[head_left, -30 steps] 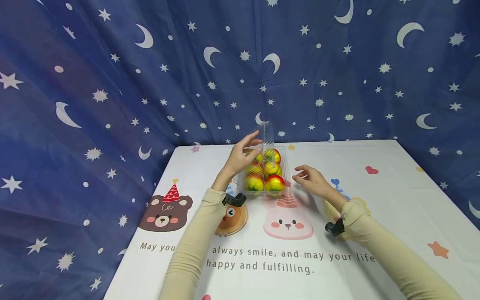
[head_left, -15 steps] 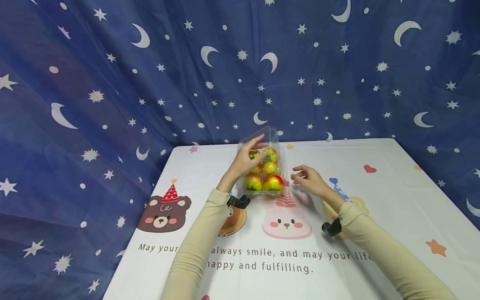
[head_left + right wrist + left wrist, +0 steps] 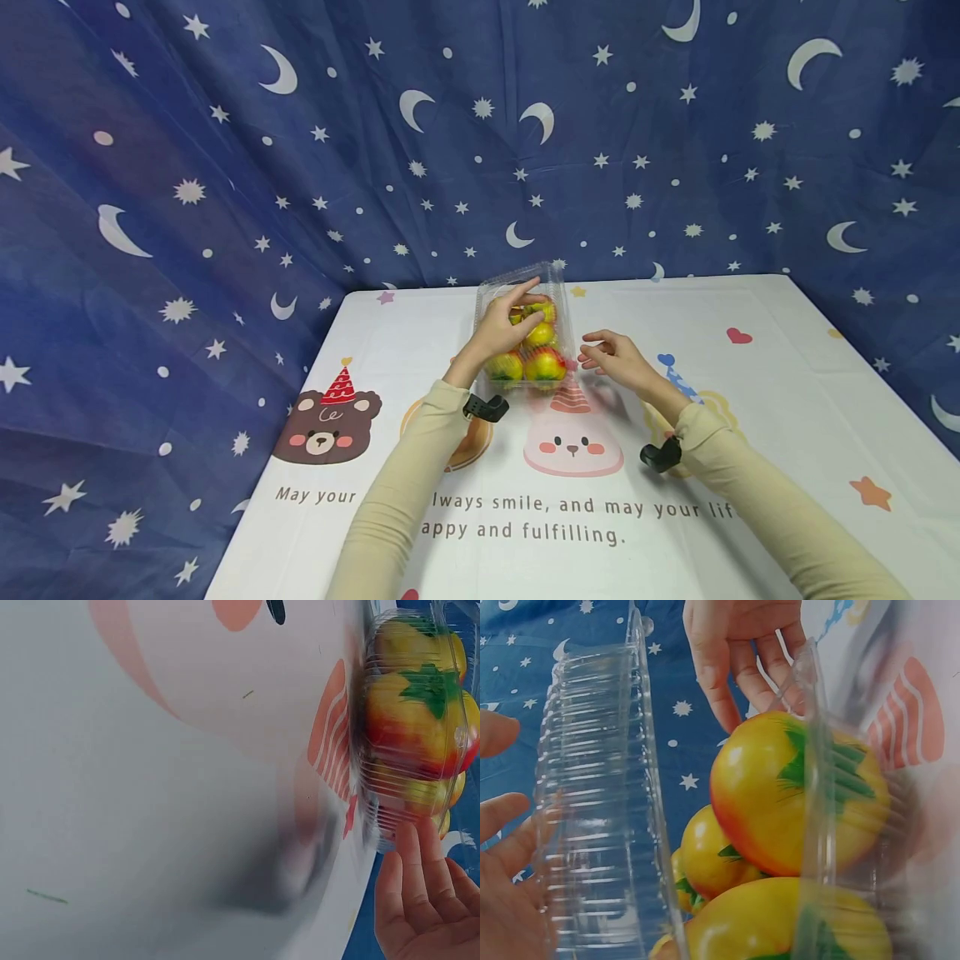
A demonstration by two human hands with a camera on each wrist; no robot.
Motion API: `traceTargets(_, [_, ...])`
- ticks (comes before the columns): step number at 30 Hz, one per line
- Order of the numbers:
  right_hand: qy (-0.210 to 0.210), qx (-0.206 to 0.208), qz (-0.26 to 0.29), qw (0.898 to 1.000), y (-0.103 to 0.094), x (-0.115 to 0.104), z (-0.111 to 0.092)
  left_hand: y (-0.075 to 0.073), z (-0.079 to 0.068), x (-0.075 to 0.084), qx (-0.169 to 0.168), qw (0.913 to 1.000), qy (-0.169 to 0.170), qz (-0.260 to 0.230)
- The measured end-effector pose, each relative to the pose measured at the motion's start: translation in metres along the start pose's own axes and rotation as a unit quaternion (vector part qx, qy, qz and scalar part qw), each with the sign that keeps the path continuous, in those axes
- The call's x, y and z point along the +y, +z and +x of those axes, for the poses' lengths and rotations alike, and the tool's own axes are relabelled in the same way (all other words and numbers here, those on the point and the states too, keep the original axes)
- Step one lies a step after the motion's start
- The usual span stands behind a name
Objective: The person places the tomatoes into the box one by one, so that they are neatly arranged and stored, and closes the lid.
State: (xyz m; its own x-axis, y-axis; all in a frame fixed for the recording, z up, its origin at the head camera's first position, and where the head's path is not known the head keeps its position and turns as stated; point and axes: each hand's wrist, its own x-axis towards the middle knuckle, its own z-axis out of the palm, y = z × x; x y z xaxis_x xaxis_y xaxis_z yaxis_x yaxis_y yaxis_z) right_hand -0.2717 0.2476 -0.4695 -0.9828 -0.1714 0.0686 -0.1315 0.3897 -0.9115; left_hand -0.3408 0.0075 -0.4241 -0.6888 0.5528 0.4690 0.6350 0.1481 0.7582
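A clear plastic clamshell box (image 3: pixel 373 791) holds several round yellow-red fruits (image 3: pixel 544 365) with green leafy tops. Its ribbed lid (image 3: pixel 596 802) leans over the fruits, partly lowered, with a gap still showing in the left wrist view. My left hand (image 3: pixel 504 327) is against the outside of the lid, fingers extended and thumb apart. My right hand (image 3: pixel 617 360) is at the right side of the box with loosely bent fingers. In the right wrist view the fingertips of that hand (image 3: pixel 427 900) reach the box's side wall, holding nothing.
The box stands on a white tablecloth (image 3: pixel 675 542) printed with cartoon animals and lettering, near the table's back edge. Behind it hangs a dark blue curtain (image 3: pixel 450 167) with moons and stars. Black bands (image 3: pixel 487 407) are on both wrists.
The lid has swung down from nearly upright toward the fruits and to the right. My left hand has moved right with it, while my right hand has stayed almost in place.
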Motion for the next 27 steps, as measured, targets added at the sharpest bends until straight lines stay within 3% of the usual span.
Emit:
traceTargets(5, [0.005,-0.004,0.009,1.0,0.001,-0.001,-0.001,0.005,-0.002,0.003,-0.005,0.9999,-0.015,0.003])
traceTargets(12, [0.016,-0.008,0.034,0.999,0.003,-0.001,0.0,0.006,-0.009,0.027,-0.022,0.999,-0.037,-0.011])
traceTargets(20, [0.012,-0.001,0.02,1.0,0.005,-0.002,-0.004,0.014,-0.005,-0.003,-0.024,0.9988,-0.04,-0.017])
traceTargets(27, [-0.003,-0.007,0.039,0.999,0.007,0.004,-0.004,0.016,-0.004,-0.009,-0.028,0.9988,-0.036,-0.018])
